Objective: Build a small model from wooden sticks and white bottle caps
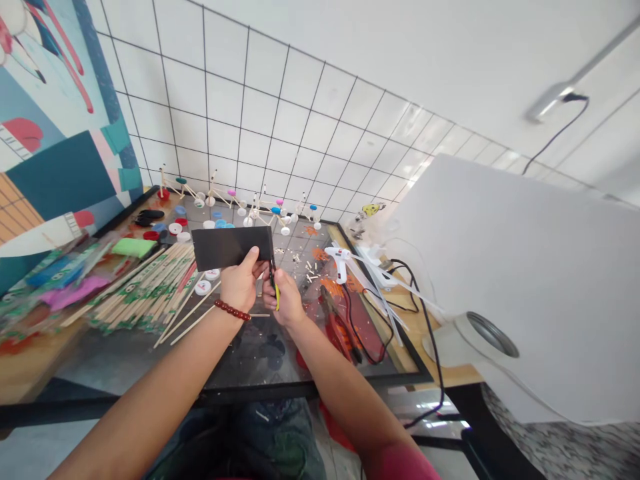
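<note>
A black rectangular card [220, 247] is gripped at its lower right by my left hand [241, 283], thumb on the face and fingers behind it. A red bead bracelet circles that wrist. Closed around a pair of scissors [277, 293] with black and yellow parts is my right hand [289, 300]. The dark blades point up along the card's right edge, where a narrow strip seems to run; how far they are parted cannot be seen. Both hands are above the dark tabletop, close together.
Wrapped chopsticks [145, 287] and plastic packets lie left. Small stick models with bottle-cap wheels [285, 231] line the back. Right are a white glue gun [340, 261], its black cord, and red-handled pliers [343, 333]. Stick scraps [311, 270] dot the table near a white cylinder [465, 340].
</note>
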A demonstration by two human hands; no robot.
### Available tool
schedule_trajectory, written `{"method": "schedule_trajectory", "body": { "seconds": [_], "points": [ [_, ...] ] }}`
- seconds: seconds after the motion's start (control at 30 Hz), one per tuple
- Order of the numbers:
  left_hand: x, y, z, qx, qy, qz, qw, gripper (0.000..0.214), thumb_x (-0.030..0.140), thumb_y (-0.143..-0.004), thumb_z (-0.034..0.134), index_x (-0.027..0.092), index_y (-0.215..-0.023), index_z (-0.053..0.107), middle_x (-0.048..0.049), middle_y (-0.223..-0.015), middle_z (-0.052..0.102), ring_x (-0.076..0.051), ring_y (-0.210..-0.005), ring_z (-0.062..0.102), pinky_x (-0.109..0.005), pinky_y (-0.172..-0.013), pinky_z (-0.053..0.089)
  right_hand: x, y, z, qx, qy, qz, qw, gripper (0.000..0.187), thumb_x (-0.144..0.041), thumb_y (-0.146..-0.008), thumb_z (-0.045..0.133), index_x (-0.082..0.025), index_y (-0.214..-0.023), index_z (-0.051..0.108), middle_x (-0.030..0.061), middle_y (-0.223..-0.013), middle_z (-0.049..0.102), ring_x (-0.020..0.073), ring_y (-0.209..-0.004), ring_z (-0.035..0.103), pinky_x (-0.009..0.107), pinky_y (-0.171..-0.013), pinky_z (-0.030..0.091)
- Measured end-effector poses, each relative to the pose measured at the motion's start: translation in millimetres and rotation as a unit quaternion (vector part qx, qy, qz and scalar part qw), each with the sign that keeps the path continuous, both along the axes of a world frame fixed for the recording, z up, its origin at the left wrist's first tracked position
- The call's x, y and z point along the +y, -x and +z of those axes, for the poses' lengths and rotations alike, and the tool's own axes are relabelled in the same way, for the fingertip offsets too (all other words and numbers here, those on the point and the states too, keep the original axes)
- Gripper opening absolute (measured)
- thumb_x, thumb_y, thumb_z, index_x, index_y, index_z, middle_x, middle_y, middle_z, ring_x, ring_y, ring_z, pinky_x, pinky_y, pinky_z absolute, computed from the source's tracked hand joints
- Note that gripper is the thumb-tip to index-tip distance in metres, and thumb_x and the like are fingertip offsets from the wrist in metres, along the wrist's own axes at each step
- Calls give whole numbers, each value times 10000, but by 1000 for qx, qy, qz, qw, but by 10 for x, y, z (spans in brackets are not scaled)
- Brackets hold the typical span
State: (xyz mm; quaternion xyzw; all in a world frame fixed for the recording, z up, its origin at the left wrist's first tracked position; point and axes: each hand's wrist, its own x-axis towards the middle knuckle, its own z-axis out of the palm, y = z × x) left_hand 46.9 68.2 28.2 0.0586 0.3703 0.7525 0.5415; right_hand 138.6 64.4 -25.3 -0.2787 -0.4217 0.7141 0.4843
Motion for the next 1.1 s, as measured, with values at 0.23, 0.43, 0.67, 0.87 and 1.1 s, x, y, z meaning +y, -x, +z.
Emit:
{"method": "schedule_trajectory", "body": {
  "seconds": [0.23,0.43,0.67,0.87,1.1],
  "points": [
    [-36,-16,-13,5,10,-16,1000,238,85,-864,784,142,-683,640,-4,-573,669,-109,-544,646,-251,-664,583,4,-23,-24,-17,9,3,1000,506,-695,-829,698,-222,-893,529,-132,-559,386,30,-406,221,198,-434,113],
    [-56,-6,-5,10,7,-27,1000,267,81,-837,824,194,-666,654,19,-593,702,-106,-562,628,-271,-700,585,2,-33,-20,-7,19,8,1000,502,-691,-847,704,-223,-899,530,-136,-547,385,30,-397,209,192,-440,105],
    [-38,-29,-48,9,1,-24,1000,275,72,-874,777,152,-654,633,5,-548,666,-102,-530,626,-250,-645,572,-4,-14,-37,-7,25,0,1000,460,-664,-885,660,-229,-897,511,-143,-547,372,26,-398,199,194,-441,92],
    [-34,-45,-41,3,7,-16,1000,240,56,-898,732,114,-690,626,-5,-552,663,-102,-520,630,-251,-642,568,-5,-1,-39,-16,30,-9,999,420,-636,-928,603,-228,-896,505,-146,-547,369,26,-395,199,194,-436,98],
    [-9,-48,-59,-5,2,-14,1000,221,67,-873,742,121,-686,636,-5,-565,666,-109,-516,641,-261,-656,584,-11,-1,-37,-4,25,-12,1000,408,-617,-925,620,-226,-882,508,-146,-543,370,22,-390,190,199,-435,97]
  ]
}}
